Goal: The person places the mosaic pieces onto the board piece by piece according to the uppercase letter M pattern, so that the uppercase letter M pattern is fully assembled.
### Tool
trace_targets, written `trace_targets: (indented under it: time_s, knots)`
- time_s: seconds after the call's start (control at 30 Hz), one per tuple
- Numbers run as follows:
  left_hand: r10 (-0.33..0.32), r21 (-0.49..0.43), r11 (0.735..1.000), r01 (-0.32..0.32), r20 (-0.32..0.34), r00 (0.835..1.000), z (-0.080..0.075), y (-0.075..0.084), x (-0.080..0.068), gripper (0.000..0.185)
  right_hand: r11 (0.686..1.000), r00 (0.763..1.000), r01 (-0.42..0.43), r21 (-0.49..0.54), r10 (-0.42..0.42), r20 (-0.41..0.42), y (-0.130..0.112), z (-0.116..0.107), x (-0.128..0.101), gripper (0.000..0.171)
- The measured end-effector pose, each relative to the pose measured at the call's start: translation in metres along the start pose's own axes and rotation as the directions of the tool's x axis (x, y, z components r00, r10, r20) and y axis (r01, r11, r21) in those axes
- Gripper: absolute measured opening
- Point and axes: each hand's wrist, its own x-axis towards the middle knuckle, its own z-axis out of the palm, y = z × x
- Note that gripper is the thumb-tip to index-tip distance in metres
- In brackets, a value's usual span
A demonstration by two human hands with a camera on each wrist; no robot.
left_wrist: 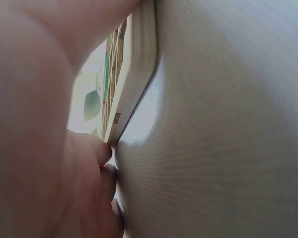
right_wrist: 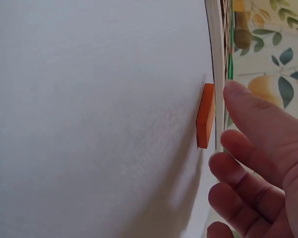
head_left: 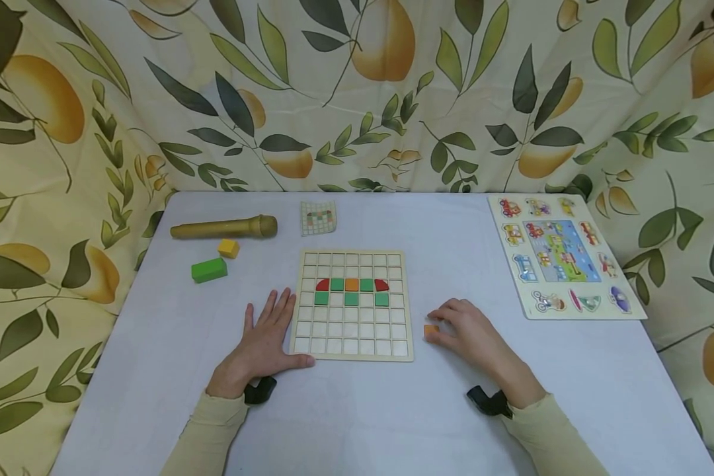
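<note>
A pale wooden grid board [head_left: 351, 330] lies mid-table with several coloured tiles in its cells: green squares, an orange square [head_left: 352, 284] and two red pieces [head_left: 381, 285] with a rounded side. Spread along the board's left edge, my left hand [head_left: 260, 344] has its thumb at the near left corner. The left wrist view shows its fingertips right at the board's side [left_wrist: 131, 74]. Right of the board, my right hand [head_left: 473, 334] is over a loose orange tile [right_wrist: 205, 116], fingers loosely bent. In the right wrist view the tile rests on the cloth, with thumb and fingers above it.
At the back left lie a brown baton-like stick [head_left: 223, 228], a yellow block [head_left: 229, 248] and a green block [head_left: 209, 270]. Behind the board is a small pattern card [head_left: 318, 218]. A picture puzzle board [head_left: 512, 297] lies at the back right, and a patterned curtain surrounds the table.
</note>
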Motion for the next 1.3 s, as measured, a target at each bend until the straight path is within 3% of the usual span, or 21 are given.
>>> trace_targets:
  time_s: [0.4,0.67,0.87,1.3]
  knots:
    - [0.004,0.002,1.000,-0.004,-0.004,1.000,-0.002,0.000,0.000,0.128,0.998,0.999,0.048,-0.050,-0.049,-0.021,0.002,0.007,-0.005,0.022]
    - [0.002,0.018,1.000,-0.002,0.000,1.000,-0.001,0.000,0.001,0.129,0.998,0.998,0.057,-0.007,-0.057,-0.041,-0.003,0.009,0.001,0.024]
    - [0.008,0.010,1.000,-0.008,-0.003,1.000,0.000,-0.001,0.000,0.129,0.997,0.997,0.059,0.050,-0.057,-0.046,-0.012,0.010,0.007,0.025]
    - [0.013,0.017,1.000,-0.013,-0.012,1.000,0.000,-0.002,0.001,0.128,0.981,0.981,0.183,0.065,-0.178,-0.081,-0.042,0.019,0.033,0.025]
